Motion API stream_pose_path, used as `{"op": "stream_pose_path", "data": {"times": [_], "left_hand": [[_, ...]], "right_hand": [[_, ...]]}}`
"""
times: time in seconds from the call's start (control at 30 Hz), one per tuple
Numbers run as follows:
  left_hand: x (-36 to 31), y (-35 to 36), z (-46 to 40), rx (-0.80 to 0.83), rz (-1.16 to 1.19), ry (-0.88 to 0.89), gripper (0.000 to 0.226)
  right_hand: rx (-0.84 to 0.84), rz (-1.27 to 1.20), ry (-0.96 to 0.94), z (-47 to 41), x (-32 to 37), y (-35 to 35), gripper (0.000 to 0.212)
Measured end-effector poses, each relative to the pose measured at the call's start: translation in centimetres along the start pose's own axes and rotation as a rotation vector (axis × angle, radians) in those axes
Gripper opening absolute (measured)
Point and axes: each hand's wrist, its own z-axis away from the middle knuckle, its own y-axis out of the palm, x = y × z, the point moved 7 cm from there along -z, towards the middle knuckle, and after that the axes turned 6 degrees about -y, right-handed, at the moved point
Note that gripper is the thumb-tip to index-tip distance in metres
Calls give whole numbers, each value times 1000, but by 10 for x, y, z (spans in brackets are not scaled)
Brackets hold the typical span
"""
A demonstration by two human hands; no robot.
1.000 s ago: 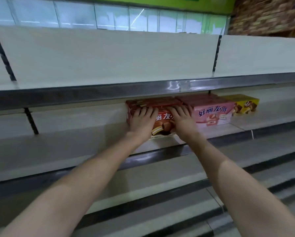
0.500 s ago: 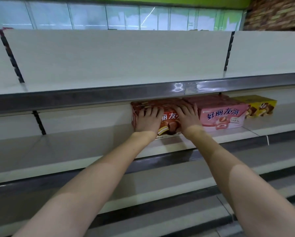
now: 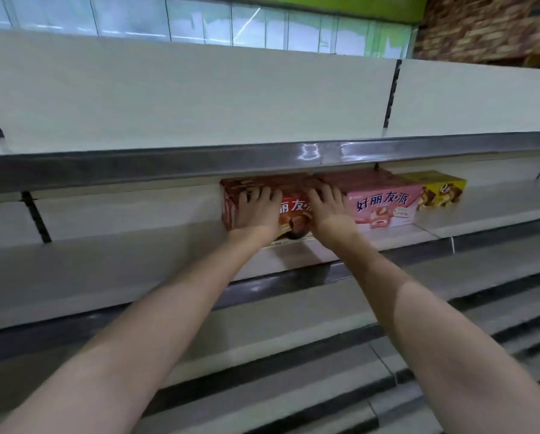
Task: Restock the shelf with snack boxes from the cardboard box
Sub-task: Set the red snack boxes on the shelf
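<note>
**Now both hands press on the red snack box**

Right under the steel lip of the upper shelf, the red snack box (image 3: 293,211) stands on the white shelf (image 3: 137,255), its printed front facing out. The left hand (image 3: 256,211) lies flat on the left half of that front, fingers (image 3: 264,195) straight and spread, their tips reaching up to the box's top edge. The right hand (image 3: 329,208) lies flat on the right end of the same front, its fingers likewise straight and fanned, near the seam where the red box meets its neighbour. Neither hand curls around anything; both rest with released, extended fingers against the cardboard.

Touching the red box on the right is a pink snack box (image 3: 384,208) with large Chinese lettering and a picture of a cake. Just beside that, set a little further back, is a yellow snack box (image 3: 441,192). All three stand in one row on the same shelf.

Above runs the upper shelf (image 3: 200,98), edged by a shiny metal strip (image 3: 168,167). Below, more shelf tiers (image 3: 293,371) step down toward the camera. A brick wall (image 3: 488,26) shows at the top right.
</note>
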Motion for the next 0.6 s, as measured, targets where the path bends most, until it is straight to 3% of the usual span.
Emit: {"op": "stream_pose_path", "data": {"times": [0.17,0.27,0.33,0.47,0.6], "left_hand": [[-31,-17,1,-44,82,145,54],[-64,-26,5,-78,245,298,37],[-90,-28,12,-37,341,419,27],[-149,-25,37,51,417,624,32],[-205,-24,83,161,492,835,16]], "right_hand": [[-101,-4,-6,16,-12,-17,60],[-159,27,79,32,-35,-35,38],[-200,16,121,54,-49,-48,29],[-239,9,312,116,-74,-73,15],[-184,79,499,198,-81,-83,7]]}}
